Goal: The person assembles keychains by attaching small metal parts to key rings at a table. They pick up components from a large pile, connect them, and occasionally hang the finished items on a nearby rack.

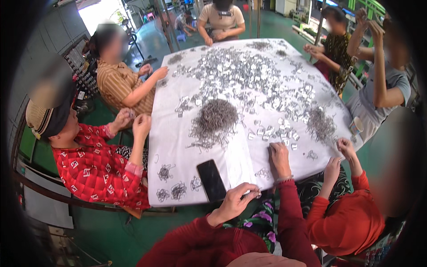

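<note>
My left hand (233, 201) is at the near edge of the table, its thumb and fingers pinched on a small shiny metal piece (247, 193). My right hand (280, 161) rests on the white-covered table (178, 147) with fingers bent down; whatever they hold, if anything, is hidden. Just beyond it are loose silvery metal pieces (282, 129). A small cluster of thin wire hooks (263, 173) lies between my hands. Left of my left hand is a dark smartphone (211, 180), beside a white sheet (239, 160).
A big heap of grey hooks (215, 116) stands mid-table, with many metal pieces (242, 66) spread beyond it. Another hook pile (321, 125) and a paper cup (356, 125) are at the right. Several people sit around the table, one in red (349, 218) close on my right.
</note>
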`<state>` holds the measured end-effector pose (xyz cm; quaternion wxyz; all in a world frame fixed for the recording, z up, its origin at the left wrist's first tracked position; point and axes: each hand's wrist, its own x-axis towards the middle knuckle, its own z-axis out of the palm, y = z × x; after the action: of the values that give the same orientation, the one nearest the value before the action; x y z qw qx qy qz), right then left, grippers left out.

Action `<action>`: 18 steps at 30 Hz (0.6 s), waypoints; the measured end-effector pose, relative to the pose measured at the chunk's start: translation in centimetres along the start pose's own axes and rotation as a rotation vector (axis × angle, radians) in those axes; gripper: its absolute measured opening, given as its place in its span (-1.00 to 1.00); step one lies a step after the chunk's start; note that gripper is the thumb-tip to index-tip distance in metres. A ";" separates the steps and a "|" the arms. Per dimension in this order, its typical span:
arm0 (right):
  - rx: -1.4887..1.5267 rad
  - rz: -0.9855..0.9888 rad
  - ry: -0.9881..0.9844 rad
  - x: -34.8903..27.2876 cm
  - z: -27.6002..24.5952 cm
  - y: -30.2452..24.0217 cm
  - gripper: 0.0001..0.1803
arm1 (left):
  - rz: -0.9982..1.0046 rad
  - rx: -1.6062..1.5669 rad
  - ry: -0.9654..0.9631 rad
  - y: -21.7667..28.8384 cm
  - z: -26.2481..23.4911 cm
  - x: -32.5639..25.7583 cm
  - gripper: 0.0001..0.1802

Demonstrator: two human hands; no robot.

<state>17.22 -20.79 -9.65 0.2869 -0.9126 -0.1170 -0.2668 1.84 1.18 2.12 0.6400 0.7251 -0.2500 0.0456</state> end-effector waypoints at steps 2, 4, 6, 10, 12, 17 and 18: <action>0.415 0.321 0.057 0.2 -0.8 -1.6 -0.82 | 0.004 0.022 -0.002 -0.7 -0.5 0.0 -0.90; 0.768 0.540 0.089 -0.3 -2.9 -4.5 -0.82 | 0.010 0.053 0.011 -0.9 -0.5 0.1 -0.90; 1.057 0.654 0.090 -1.8 -6.1 -8.5 -0.80 | -0.044 0.027 0.022 -1.1 -0.4 0.1 -0.90; 0.896 0.647 -0.065 -4.4 -12.4 -16.0 -0.83 | -0.031 0.048 0.053 -1.2 0.0 0.1 -0.90; 1.019 0.545 0.030 -6.6 -12.8 -16.0 -0.84 | 0.022 0.064 0.035 -0.3 0.6 0.7 -0.89; 0.895 0.585 0.061 -7.2 -13.8 -17.6 -0.88 | 0.114 0.290 0.098 0.1 1.0 0.1 -0.89; 0.900 0.620 0.081 -6.8 -13.7 -18.3 -0.89 | 0.144 0.292 0.122 -0.4 1.0 -0.2 -0.89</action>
<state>-0.86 -14.49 4.53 0.7184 -0.6804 0.0661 -0.1284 1.58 0.27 1.54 0.5367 0.7866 -0.2527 0.1713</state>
